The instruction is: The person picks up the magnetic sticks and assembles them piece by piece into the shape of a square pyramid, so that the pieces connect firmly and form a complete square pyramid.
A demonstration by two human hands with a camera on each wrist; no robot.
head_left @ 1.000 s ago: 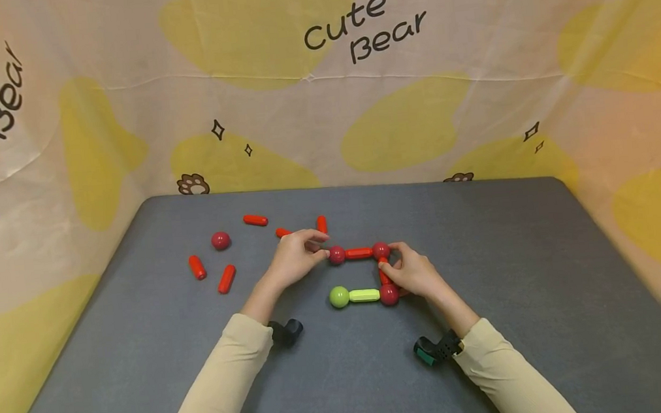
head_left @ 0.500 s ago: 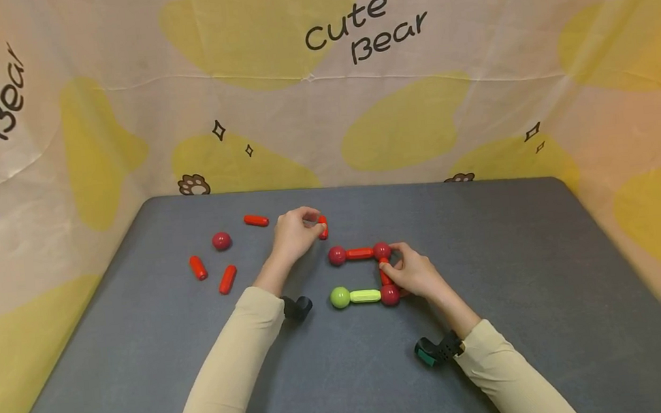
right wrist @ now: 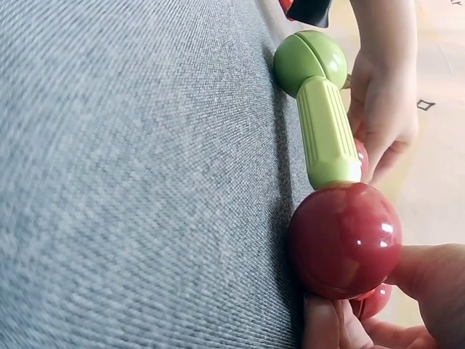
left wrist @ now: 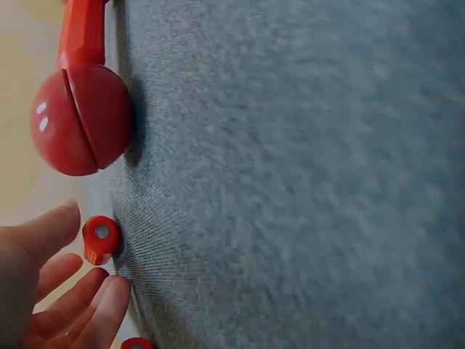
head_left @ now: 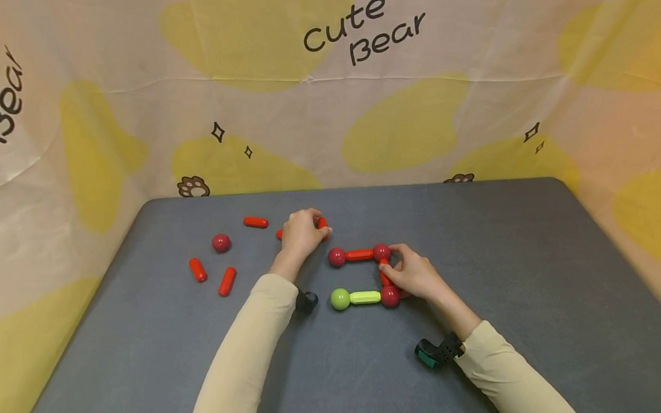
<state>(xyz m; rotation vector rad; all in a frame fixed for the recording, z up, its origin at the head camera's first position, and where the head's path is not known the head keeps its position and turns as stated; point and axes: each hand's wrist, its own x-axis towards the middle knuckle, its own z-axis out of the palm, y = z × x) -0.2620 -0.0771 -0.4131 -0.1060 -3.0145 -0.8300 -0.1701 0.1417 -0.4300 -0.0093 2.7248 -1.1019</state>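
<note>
1. Two hands work on the grey tabletop [head_left: 492, 297], both nearer its far edge than its near edge.
2. Left hand [head_left: 300, 233]: fingers are curled over a short red rod [head_left: 323, 224] that lies toward the far edge, just beyond the built frame. The left wrist view shows fingertips [left wrist: 109, 294] close beside the rod's round end [left wrist: 100, 238]; whether they already pinch it cannot be told.
3. Right hand [head_left: 413, 274]: fingers are clamped on the upright red rod [head_left: 383, 274] of the frame, with thumb and fingertips against the near dark red ball [right wrist: 345, 240].
4. Frame layout: far left ball [head_left: 337, 256], red rod [head_left: 359, 254] and far right ball [head_left: 381, 251] form the far side; the green ball [head_left: 340, 299] and green rod [head_left: 364, 296] form the near side. The left side is open.
5. Judgement: to lift the loose rod cleanly, pinch it at mid-length and keep it away from the far left ball until it is aligned, as such pieces likely snap together.
6. Judgement: keep the right hand pressing down, so the frame does not slide or twist.
7. Spare parts lie toward the far left corner: a dark red ball [head_left: 221, 243] and three more red rods [head_left: 227, 280].
</note>
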